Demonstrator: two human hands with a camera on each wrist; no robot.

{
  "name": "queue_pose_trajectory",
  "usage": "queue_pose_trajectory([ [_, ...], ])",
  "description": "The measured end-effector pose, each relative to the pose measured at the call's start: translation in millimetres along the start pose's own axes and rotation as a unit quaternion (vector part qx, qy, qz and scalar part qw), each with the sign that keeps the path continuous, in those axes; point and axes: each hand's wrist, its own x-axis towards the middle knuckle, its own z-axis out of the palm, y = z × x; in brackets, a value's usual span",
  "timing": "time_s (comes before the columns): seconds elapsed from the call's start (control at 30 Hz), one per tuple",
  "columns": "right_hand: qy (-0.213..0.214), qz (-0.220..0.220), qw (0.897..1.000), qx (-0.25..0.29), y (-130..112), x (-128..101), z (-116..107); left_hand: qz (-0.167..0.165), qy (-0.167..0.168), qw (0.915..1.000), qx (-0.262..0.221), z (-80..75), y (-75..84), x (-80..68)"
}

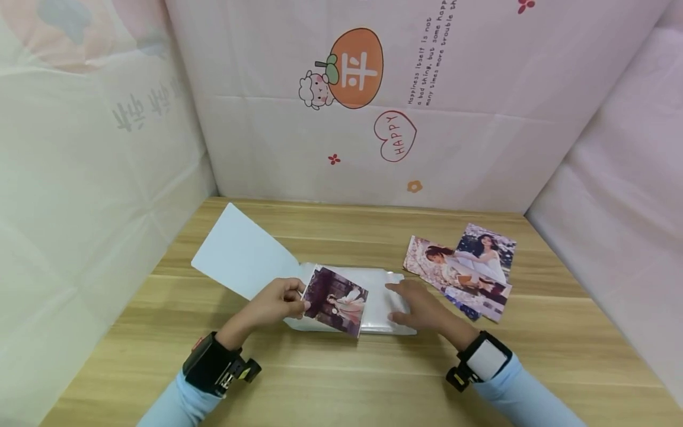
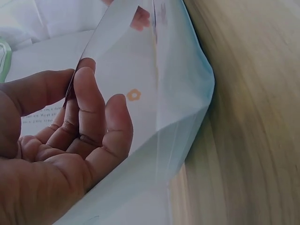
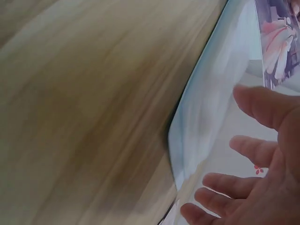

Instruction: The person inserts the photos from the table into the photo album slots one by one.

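Observation:
An open photo album with a plain white cover (image 1: pixel 242 252) and clear plastic sleeve pages (image 1: pixel 377 296) lies in the middle of the head view. Above its pages, my left hand (image 1: pixel 274 303) pinches a photo (image 1: pixel 336 302) of a figure in a long pale pink dress by its left edge. In the left wrist view, thumb and forefinger of that hand (image 2: pixel 56 173) meet on the thin edge. My right hand (image 1: pixel 418 305) is over the right end of the sleeves, fingers spread. The right wrist view shows this hand (image 3: pixel 276 187) holding nothing, the photo's picture side (image 3: pixel 279 47) beyond its thumb.
Several loose photos (image 1: pixel 464 273) overlap on the wooden table (image 1: pixel 341 379), right of the album. A white printed cloth (image 1: pixel 267 136) hangs behind the table, and pale cloth walls (image 1: pixel 96 196) stand at both sides.

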Motion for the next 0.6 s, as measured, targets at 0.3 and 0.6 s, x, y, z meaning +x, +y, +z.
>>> queue_pose_trajectory([
  [0.3, -0.078, 0.017, 0.997, -0.01, 4, -10, 1, -0.01, 0.003, 0.9997, -0.024, -2.9, -2.5, -3.6],
  [0.6, -0.07, 0.013, 0.997, -0.01, 4, -10, 0, -0.02, 0.044, 0.9981, -0.039, -30.8, -3.4, -15.2],
])
